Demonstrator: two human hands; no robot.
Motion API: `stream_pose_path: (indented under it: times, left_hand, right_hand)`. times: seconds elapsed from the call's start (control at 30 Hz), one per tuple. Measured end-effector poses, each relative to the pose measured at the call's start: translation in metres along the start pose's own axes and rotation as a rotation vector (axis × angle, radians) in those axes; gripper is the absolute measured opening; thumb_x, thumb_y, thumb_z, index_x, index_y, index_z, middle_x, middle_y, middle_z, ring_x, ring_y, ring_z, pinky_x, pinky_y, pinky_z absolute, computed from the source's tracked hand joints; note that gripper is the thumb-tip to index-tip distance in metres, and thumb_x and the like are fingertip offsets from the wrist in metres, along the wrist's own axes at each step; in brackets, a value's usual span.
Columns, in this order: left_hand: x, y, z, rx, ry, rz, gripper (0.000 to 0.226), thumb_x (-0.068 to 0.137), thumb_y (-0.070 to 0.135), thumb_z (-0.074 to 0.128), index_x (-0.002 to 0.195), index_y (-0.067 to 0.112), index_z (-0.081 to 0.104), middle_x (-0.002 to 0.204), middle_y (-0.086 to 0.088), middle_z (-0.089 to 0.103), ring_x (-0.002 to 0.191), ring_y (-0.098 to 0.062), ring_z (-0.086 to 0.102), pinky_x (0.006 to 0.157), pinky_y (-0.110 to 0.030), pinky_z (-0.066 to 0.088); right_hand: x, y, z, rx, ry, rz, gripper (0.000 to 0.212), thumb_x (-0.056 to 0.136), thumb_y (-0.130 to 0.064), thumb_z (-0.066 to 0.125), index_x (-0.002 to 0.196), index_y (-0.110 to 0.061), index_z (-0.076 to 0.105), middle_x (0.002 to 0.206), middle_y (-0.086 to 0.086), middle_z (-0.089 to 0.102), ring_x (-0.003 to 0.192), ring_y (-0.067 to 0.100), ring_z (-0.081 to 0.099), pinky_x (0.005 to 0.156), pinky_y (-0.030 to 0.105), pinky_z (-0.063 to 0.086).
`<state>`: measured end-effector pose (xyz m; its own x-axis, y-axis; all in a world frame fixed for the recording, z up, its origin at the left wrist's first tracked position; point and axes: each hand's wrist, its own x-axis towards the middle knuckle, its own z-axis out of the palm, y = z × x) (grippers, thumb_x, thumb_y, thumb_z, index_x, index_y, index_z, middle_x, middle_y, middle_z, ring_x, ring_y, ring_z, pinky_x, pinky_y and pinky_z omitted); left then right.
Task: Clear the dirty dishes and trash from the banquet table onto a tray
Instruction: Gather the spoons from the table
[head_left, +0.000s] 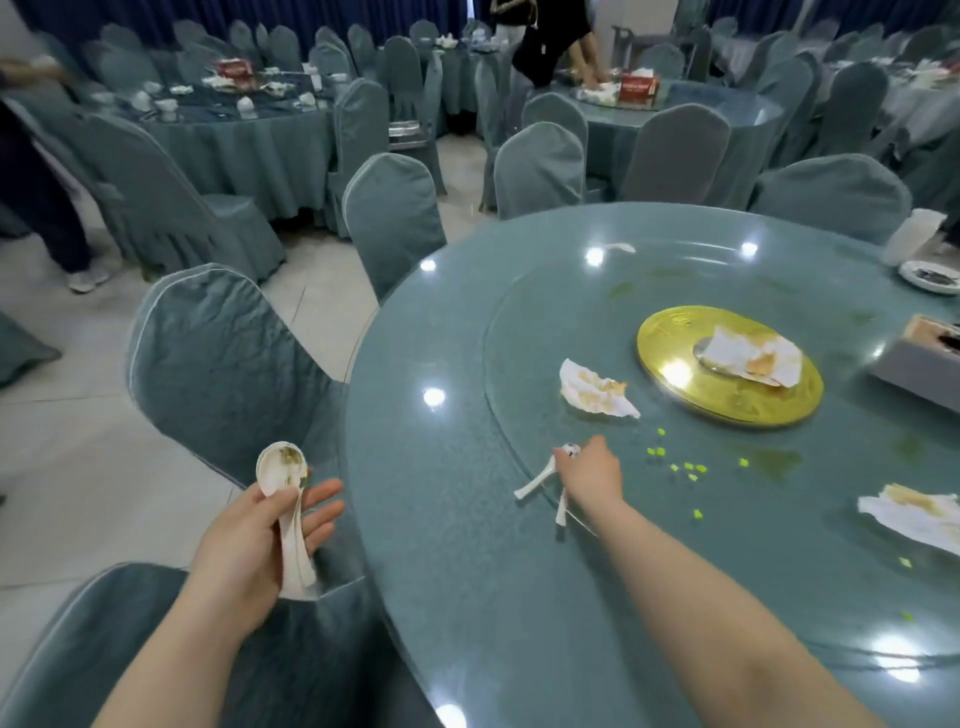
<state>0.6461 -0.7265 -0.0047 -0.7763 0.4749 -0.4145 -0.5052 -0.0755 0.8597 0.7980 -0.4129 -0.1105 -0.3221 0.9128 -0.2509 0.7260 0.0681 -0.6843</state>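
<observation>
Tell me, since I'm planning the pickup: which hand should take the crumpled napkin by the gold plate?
Right: it is already out on the table near the napkin. The left holds spoons off the table.

A round teal tabletop (441, 519) is strewn with soiled napkins (597, 389), spoons (535, 480), green scraps (685, 467) and a gold platter (727, 400).

Banquet hall full of round tables (244, 140) and teal-covered chairs (395, 218) on a pale tiled floor (62, 415). Dark blue curtains (260, 15) along the back wall, I think. Ceiling lights glare off the glossy surface (467, 519).
</observation>
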Motion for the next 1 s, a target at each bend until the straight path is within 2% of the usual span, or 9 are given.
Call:
stream_pose_path:
  times: [0.1,0.2,0.33,0.43,0.63,0.7,0.8,0.9,1.0]
  left_hand:
    - [0.003,0.013,-0.007,0.019,0.026,0.014,0.023,0.101,0.007,0.035,0.109,0.009,0.057,0.09,-0.013,0.075,0.073,-0.022,0.073,0.057,-0.027,0.059]
    - [0.003,0.024,-0.018,0.003,0.059,0.027,0.023,0.101,0.007,0.035,0.109,0.008,0.057,0.093,-0.015,0.073,0.07,-0.021,0.073,0.053,-0.025,0.058]
    - [-0.002,0.031,-0.036,-0.028,0.097,0.035,0.023,0.101,0.006,0.035,0.109,0.006,0.057,0.096,-0.018,0.073,0.072,-0.022,0.073,0.053,-0.025,0.057]
    - [-0.013,0.033,-0.054,-0.067,0.114,0.034,0.023,0.102,0.007,0.034,0.109,0.005,0.057,0.093,-0.017,0.074,0.071,-0.022,0.073,0.055,-0.026,0.058]
    - [-0.043,0.047,-0.108,-0.136,0.156,0.071,0.024,0.102,0.007,0.035,0.104,0.006,0.059,0.083,-0.015,0.074,0.067,-0.02,0.072,0.056,-0.025,0.059]
    - [-0.055,0.052,-0.13,-0.153,0.186,0.087,0.024,0.101,0.006,0.036,0.102,0.006,0.06,0.07,-0.011,0.069,0.053,-0.016,0.065,0.046,-0.021,0.053]
    - [-0.076,0.058,-0.172,-0.11,0.219,0.114,0.023,0.099,0.004,0.037,0.102,0.007,0.059,0.06,-0.004,0.053,0.044,-0.01,0.042,0.035,-0.019,0.034]
    - [-0.097,0.067,-0.219,-0.055,0.186,0.117,0.022,0.097,0.003,0.037,0.101,0.01,0.057,0.055,0.001,0.048,0.043,-0.008,0.035,0.034,-0.018,0.027]
    - [-0.115,0.079,-0.263,-0.026,0.156,0.136,0.02,0.096,0.003,0.038,0.102,0.01,0.057,0.053,0.003,0.049,0.042,-0.008,0.035,0.036,-0.019,0.027]
  right_hand:
    - [0.019,-0.01,0.013,-0.095,-0.035,0.064,0.046,0.091,-0.034,0.057,0.118,0.001,0.042,0.122,0.021,0.057,0.114,0.037,0.054,0.086,0.038,0.046]
    - [0.024,-0.015,0.029,-0.27,-0.083,0.089,0.056,0.086,-0.036,0.063,0.122,-0.001,0.039,0.128,0.021,0.048,0.115,0.037,0.053,0.088,0.039,0.045]
    - [0.022,-0.017,0.047,-0.542,-0.067,-0.044,0.035,0.095,-0.012,0.05,0.124,0.002,0.038,0.129,0.022,0.042,0.112,0.038,0.056,0.087,0.041,0.047]
    - [0.012,-0.018,0.057,-0.643,-0.108,-0.174,0.026,0.093,-0.005,0.046,0.117,0.002,0.048,0.123,0.02,0.053,0.112,0.035,0.056,0.086,0.036,0.046]
    - [-0.071,-0.072,0.095,-0.204,-0.256,-0.31,0.022,0.084,-0.003,0.054,0.106,-0.005,0.058,0.104,0.015,0.066,0.096,0.032,0.062,0.07,0.028,0.042]
    - [-0.115,-0.098,0.105,0.053,-0.315,-0.263,0.016,0.088,-0.006,0.051,0.102,-0.007,0.058,0.091,0.011,0.069,0.075,0.024,0.065,0.061,0.031,0.05]
    - [-0.186,-0.132,0.116,0.269,-0.404,-0.238,0.012,0.091,-0.016,0.047,0.093,-0.009,0.057,0.076,0.007,0.07,0.049,0.015,0.055,0.047,0.025,0.041]
    - [-0.258,-0.165,0.127,0.429,-0.477,-0.237,0.014,0.092,-0.015,0.046,0.091,-0.007,0.057,0.078,0.008,0.07,0.045,0.01,0.055,0.041,0.019,0.041]
    - [-0.323,-0.197,0.141,0.517,-0.494,-0.276,0.017,0.089,-0.014,0.053,0.087,-0.001,0.064,0.074,0.006,0.069,0.053,0.011,0.059,0.048,0.02,0.046]
